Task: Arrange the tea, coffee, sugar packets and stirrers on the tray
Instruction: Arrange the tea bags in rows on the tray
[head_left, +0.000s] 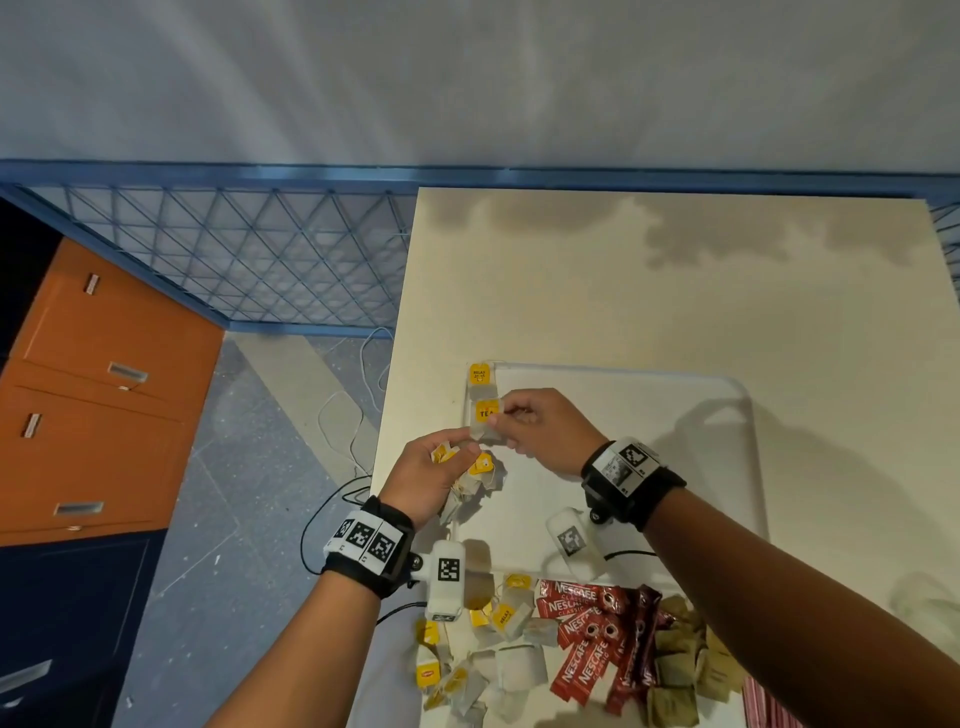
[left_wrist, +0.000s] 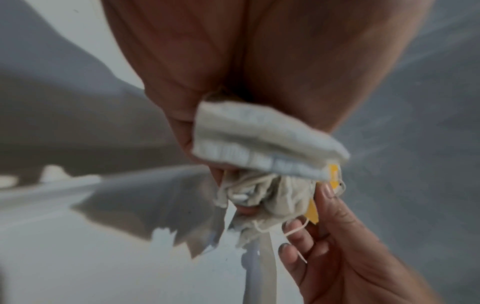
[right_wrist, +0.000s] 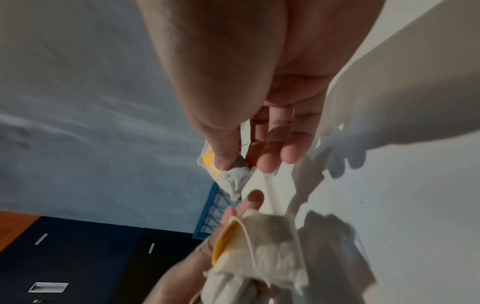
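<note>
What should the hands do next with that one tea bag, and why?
Probably set it down. The right hand pinches one tea bag drawn from the bunch the left hand grips. One tea bag already lies at the tray's far left corner, so placing this just below it would likely continue the row.
</note>
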